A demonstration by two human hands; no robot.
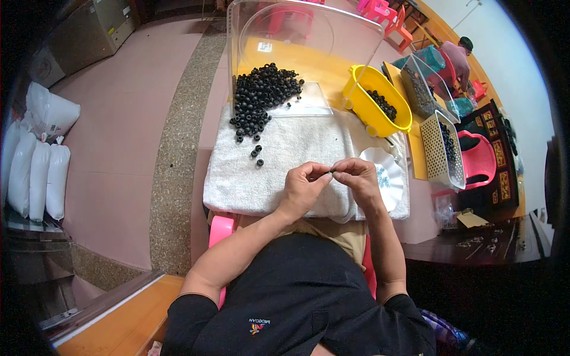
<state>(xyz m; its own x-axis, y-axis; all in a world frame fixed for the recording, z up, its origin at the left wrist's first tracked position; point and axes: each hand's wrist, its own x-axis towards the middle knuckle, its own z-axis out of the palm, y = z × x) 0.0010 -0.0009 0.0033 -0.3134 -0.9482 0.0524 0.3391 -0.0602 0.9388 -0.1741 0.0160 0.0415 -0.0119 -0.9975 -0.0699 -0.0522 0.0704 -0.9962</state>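
Head view: The left hand [304, 185] and right hand [360, 178] are pinched nearly closed, fingertips together on a small dark piece [332, 172] above the white towel [261, 190]. The piece's long axis and pointing direction are too small to determine.

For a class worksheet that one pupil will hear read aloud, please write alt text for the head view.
A person's bare left hand and right hand pinch a tiny dark piece between them above a white cloth towel. Beyond are a heap of small round black beads and, to its right, an oval yellow plastic tub holding more.
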